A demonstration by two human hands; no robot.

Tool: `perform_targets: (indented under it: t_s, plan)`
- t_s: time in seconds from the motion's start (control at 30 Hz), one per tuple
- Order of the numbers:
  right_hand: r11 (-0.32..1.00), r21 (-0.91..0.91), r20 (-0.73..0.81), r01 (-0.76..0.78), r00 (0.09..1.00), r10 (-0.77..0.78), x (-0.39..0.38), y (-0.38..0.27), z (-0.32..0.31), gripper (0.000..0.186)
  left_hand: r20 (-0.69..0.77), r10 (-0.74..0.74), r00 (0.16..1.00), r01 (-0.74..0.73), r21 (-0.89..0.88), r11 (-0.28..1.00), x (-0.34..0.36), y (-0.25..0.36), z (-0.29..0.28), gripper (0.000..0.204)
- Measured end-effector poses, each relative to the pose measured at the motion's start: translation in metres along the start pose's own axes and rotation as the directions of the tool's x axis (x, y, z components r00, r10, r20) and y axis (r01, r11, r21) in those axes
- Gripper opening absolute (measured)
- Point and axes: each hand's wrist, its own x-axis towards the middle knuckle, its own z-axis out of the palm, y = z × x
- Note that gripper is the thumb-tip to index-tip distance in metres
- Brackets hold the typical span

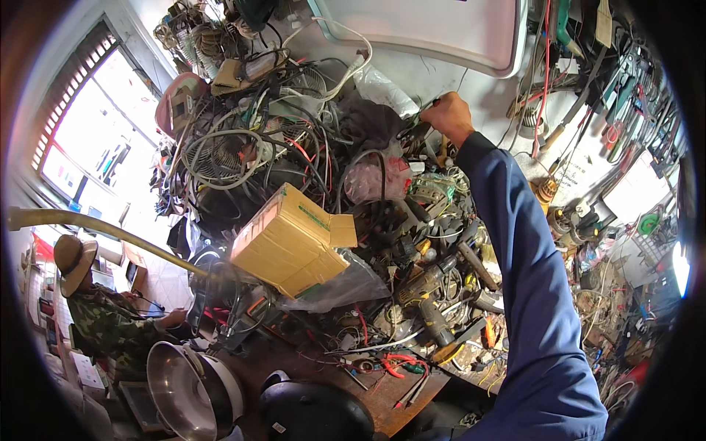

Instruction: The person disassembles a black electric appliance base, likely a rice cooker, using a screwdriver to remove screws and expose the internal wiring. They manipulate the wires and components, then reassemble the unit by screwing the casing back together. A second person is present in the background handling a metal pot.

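My right hand [448, 117], at the end of a long dark blue sleeve, reaches to the top middle near the wall, its fingers curled closed on something small I cannot make out among dark wires. Just left of it lie a crumpled dark cloth [368, 121] and a clear plastic bag [382, 92]. Below sits a pink plastic bag [375, 176] amid tangled cables and fan guards [213, 158]. An opened cardboard box [287, 235] rests on the heap. My left hand is out of view.
Tools hang on the right wall [625, 95]. A yellow-black power tool [434, 316] and red-handled pliers [393, 367] lie on the cluttered bench [393, 411]. A steel pot [180, 386] stands bottom left. Another person in camouflage [110, 331] works at left, beside a bright window.
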Motion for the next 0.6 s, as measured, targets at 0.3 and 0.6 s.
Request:
perform_targets:
  t_s: [0.3, 0.6]
  plan:
    - [0.966, 0.175, 0.099, -0.191, 0.979, 0.176, 0.031, 0.027, 0.009, 0.028, 0.033, -0.008, 0.999, 0.008, 0.003, 1.0, 0.014, 0.007, 0.021, 0.056]
    - [0.957, 0.23, 0.123, -0.178, 0.981, 0.153, 0.024, 0.023, -0.001, 0.026, 0.019, -0.029, 0.999, 0.029, 0.008, 1.0, 0.018, 0.015, 0.033, 0.056]
